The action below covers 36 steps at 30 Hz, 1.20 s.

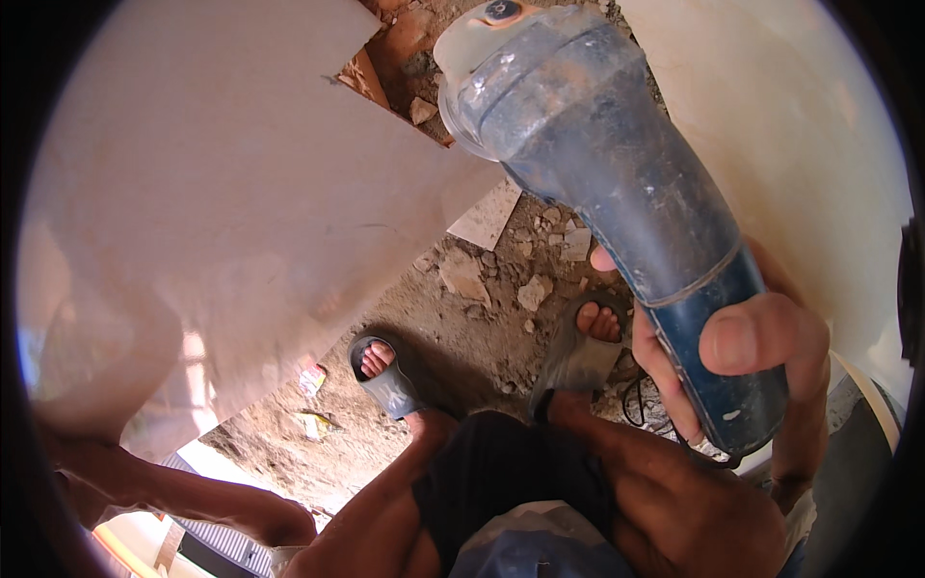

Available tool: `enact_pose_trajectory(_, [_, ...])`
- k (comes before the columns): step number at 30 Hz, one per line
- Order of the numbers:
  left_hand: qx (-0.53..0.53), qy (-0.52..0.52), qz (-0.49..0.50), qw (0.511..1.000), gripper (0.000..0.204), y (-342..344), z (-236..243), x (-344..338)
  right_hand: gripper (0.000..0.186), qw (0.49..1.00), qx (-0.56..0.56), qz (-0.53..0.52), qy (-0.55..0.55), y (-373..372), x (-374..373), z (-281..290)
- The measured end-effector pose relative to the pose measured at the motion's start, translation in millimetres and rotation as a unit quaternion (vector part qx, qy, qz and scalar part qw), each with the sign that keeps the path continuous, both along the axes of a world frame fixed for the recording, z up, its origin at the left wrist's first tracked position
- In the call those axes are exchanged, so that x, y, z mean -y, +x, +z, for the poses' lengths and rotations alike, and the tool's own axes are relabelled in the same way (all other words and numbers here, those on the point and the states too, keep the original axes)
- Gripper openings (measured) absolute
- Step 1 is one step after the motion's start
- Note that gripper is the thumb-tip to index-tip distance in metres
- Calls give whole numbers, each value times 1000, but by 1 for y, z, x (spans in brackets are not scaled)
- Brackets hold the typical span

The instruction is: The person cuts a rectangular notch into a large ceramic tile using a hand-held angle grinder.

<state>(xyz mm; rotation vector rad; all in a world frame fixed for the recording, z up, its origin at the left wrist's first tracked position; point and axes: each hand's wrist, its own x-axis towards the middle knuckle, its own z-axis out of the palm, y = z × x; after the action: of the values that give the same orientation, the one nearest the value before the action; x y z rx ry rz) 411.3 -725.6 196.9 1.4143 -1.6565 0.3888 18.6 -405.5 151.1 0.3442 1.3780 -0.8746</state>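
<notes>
My right hand (761, 337) is wrapped round the rear of a dusty blue angle grinder (626, 164), thumb on top and fingers beneath. The tool tilts up and to the left, its grey head near the top of the view; no disc can be made out. From its rear end hangs a black cord (713, 459). A large glossy pale tile (241, 173) fills the left side, with a notch cut at its upper right corner. My left forearm (193, 501) reaches to the left beside the tile's lower edge. The fingers of my left hand are lost in the dark rim.
Another pale slab (790, 125) stands at the right. Between the two lies dirt ground with broken stones (464, 275), a tile offcut (487, 214) and small wrappers (313, 424). My feet, in grey sandals (390, 380), are planted there.
</notes>
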Motion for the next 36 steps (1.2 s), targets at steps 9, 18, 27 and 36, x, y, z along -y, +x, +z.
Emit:
enact_pose_trajectory(9, [3, -13, 7, 1000, 72, 9, 8, -9, 91, 999, 6, -21, -36, 2, -12, -10])
enact_pose_trajectory(18, [14, -26, 11, 1000, 68, 8, 11, -23, 93, 998, -15, -20, -50, 4, -10, -15])
enact_pose_trajectory(27, [19, -28, 17, 999, 65, 11, 11, -26, 95, 998, -48, -33, -36, 16, -1, -14])
enact_pose_trajectory(36, [18, -32, 20, 999, 62, 11, 13, -31, 97, 992, -109, -57, -3, 33, 10, -5])
